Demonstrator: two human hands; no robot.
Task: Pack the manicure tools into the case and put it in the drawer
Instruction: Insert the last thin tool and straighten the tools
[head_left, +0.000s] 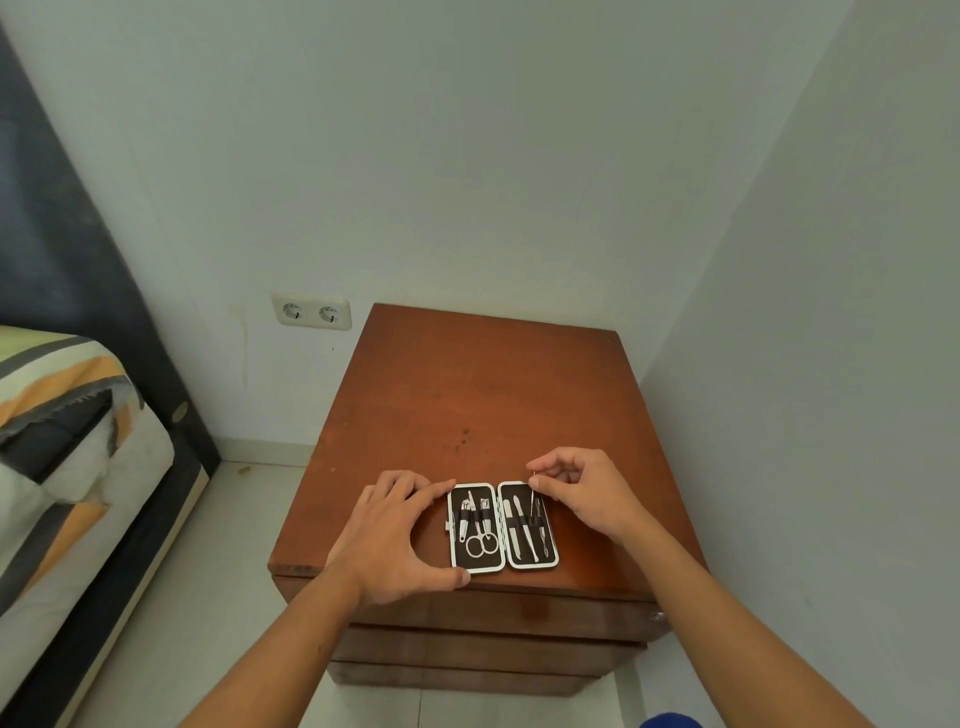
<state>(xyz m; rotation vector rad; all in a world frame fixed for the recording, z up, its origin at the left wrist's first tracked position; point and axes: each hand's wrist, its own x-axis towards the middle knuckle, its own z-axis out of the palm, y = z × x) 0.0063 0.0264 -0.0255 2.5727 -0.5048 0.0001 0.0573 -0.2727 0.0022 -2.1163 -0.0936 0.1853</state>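
Manicure case (503, 526) lies open flat on the tabletop (467, 395) of a brown wooden drawer chest, near the front edge, a bit right of centre. Black lining, white rim, two halves side by side. Left half: scissors (482, 540) with the loops toward the near side, plus nail clippers (485, 512) and another small tool under an elastic band. Right half: three slim metal tools under a band, a flat file (511, 525) leftmost.

Left hand (400, 535) sits against the left side of the case, fingers spread along the far-left corner, thumb curled to the near-left corner; it holds the case half between thumb and fingers. Right hand (582, 493) is at the far-right corner of the case, thumb and forefinger pinching the top end of a thin tool (534, 488) that stands in the rightmost slot, other fingers loosely curled. Hands are apart, one on each side of the case.

Drawer fronts (493, 618) below the tabletop look closed; a small metal knob (655, 617) shows at the right end of the top one. Bed (67, 441) with striped orange, grey and white cover at the left, dark headboard behind it. Double wall socket (311, 312) on the far wall, left of the chest. Pale tiled floor (208, 597). Blue thing at the bottom edge, cannot tell what.
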